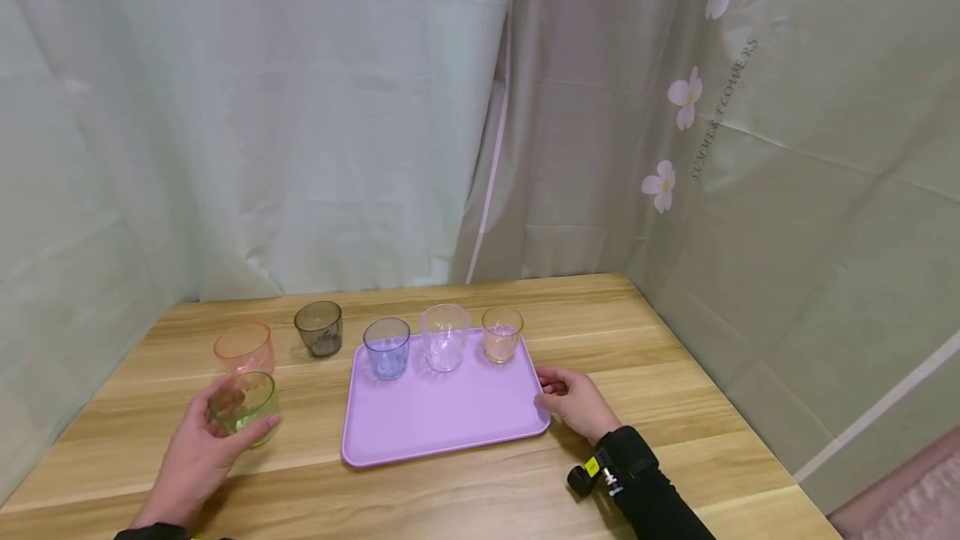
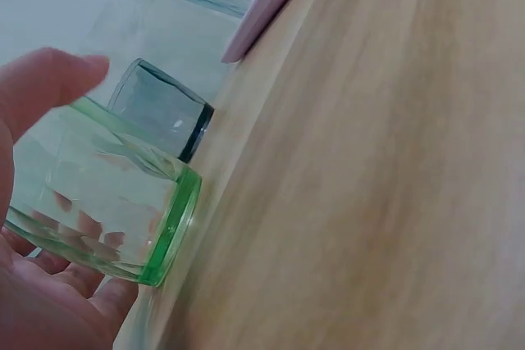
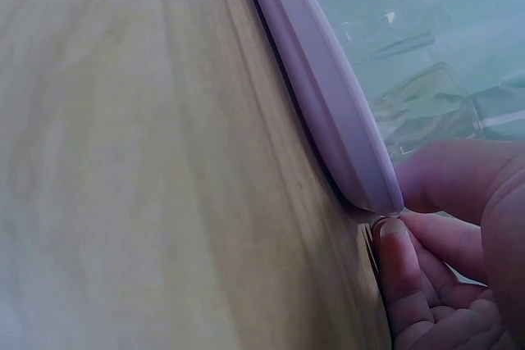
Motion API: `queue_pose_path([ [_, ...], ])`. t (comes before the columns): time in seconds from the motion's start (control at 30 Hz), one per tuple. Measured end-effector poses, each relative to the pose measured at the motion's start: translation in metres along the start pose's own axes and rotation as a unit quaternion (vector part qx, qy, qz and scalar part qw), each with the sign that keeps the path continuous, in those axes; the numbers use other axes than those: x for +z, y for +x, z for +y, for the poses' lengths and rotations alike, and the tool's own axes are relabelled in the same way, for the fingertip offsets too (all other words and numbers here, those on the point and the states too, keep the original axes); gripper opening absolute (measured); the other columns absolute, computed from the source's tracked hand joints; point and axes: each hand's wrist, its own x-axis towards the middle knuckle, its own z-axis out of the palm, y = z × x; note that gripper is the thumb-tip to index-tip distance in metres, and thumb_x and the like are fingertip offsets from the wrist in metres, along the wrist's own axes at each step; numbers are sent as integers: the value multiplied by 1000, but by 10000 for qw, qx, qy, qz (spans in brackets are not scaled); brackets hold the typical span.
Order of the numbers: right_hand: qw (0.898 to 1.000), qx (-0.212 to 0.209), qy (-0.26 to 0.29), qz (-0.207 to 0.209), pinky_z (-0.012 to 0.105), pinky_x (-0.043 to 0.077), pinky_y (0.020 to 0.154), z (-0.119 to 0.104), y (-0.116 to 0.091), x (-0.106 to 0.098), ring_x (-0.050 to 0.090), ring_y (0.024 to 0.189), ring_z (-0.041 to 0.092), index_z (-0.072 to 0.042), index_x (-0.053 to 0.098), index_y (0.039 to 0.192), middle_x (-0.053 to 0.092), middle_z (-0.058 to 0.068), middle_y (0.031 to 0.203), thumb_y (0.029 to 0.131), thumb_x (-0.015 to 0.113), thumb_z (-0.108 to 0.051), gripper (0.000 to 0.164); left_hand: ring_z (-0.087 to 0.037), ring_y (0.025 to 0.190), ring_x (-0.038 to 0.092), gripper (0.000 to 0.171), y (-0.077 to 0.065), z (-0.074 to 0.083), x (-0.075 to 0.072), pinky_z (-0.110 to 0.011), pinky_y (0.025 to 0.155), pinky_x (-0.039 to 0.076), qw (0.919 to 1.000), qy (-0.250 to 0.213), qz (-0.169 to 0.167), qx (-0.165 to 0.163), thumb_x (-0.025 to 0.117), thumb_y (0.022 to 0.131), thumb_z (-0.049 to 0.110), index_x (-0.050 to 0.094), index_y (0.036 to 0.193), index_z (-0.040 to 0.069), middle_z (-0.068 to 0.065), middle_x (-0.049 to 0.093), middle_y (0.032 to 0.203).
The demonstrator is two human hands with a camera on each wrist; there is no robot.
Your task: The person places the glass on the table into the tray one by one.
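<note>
My left hand is curved round a green glass, thumb on the near side and fingers on the far side. In the left wrist view, the base of this green glass is close to the tabletop; whether it touches cannot be told. At the right edge of a purple tray, my right hand pinches the rim between thumb and fingers. Along the tray's back stand a blue glass, a clear glass and an amber glass.
A pink glass stands just behind the green one. Between it and the tray, a dark grey glass stands further back on the wooden table. Pale curtains hang behind and at both sides.
</note>
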Motion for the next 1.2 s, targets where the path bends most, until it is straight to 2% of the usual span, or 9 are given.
queue_pose_path([
  [0.1, 10000, -31, 2, -18, 24, 52, 81, 1, 1, 0, 62, 97, 18, -5, 65, 133, 69, 6, 114, 88, 77, -11, 47, -47, 141, 32, 108, 0, -3, 0, -13, 90, 40, 9999, 99, -7, 44, 73, 92, 46, 3, 162, 3, -31, 26, 160],
  [0.17, 10000, -51, 4, -31, 24, 52, 81, 2, 1, 1, 61, 97, 18, -5, 65, 133, 69, 6, 114, 88, 78, -12, 47, -44, 137, 37, 105, 0, -6, -1, -6, 74, 34, 9999, 144, -3, 69, 73, 92, 45, 8, 161, 1, -30, 30, 158],
  [0.2, 10000, -54, 16, -39, 25, 52, 81, 3, 2, 1, 61, 97, 18, -5, 65, 133, 69, 6, 114, 88, 78, -12, 47, -39, 133, 40, 104, 0, -6, -1, -6, 73, 35, 9999, 145, -7, 56, 73, 92, 45, 9, 161, 0, -29, 31, 157],
  [0.3, 10000, -59, 12, -50, 25, 52, 81, 3, 2, 1, 61, 97, 18, -5, 65, 133, 69, 6, 114, 88, 78, -13, 47, -10, 117, 49, 103, 0, -8, -1, -7, 73, 39, 9999, 164, -6, 1, 74, 91, 46, 12, 160, 0, -27, 34, 157],
  [0.37, 10000, -51, -2, -58, 26, 52, 81, 3, 2, 1, 61, 97, 18, -5, 65, 133, 69, 6, 115, 89, 78, -13, 47, 9, 105, 45, 102, 0, -10, -1, -8, 72, 42, 9999, 149, 21, 16, 75, 91, 44, 14, 160, 0, -27, 35, 156],
  [0.43, 10000, -30, -19, -53, 26, 52, 82, 1, 2, 1, 61, 97, 18, -5, 65, 133, 69, 6, 114, 89, 77, -13, 47, 20, 99, 37, 100, -1, -10, 0, -8, 73, 42, 9998, 160, 68, 82, 75, 91, 43, 16, 159, 0, -26, 37, 155],
  [0.6, 10000, -16, 2, -28, 25, 52, 81, -1, 2, 1, 61, 97, 18, -5, 65, 133, 69, 6, 114, 89, 76, -12, 46, 22, 102, 33, 97, -1, -9, 3, -4, 76, 35, 9991, 245, 134, 330, 75, 90, 44, 21, 159, 3, -25, 40, 154],
  [0.8, 10000, 36, 37, -24, 25, 52, 81, 0, 1, 0, 61, 97, 18, -5, 65, 134, 69, 6, 114, 89, 77, -13, 47, 24, 103, 37, 91, -2, -2, 8, -5, 80, 33, 9972, 258, 194, 672, 76, 90, 40, 27, 157, 2, -24, 45, 149],
  [1.2, 9999, -15, 96, -29, 25, 52, 81, 1, 0, -1, 61, 97, 19, -4, 65, 133, 69, 6, 113, 89, 77, -12, 46, 22, 106, 38, 92, -5, 17, 11, -3, 80, 35, 9973, 269, 33, 689, 76, 89, 44, 27, 158, 8, -21, 46, 151],
])
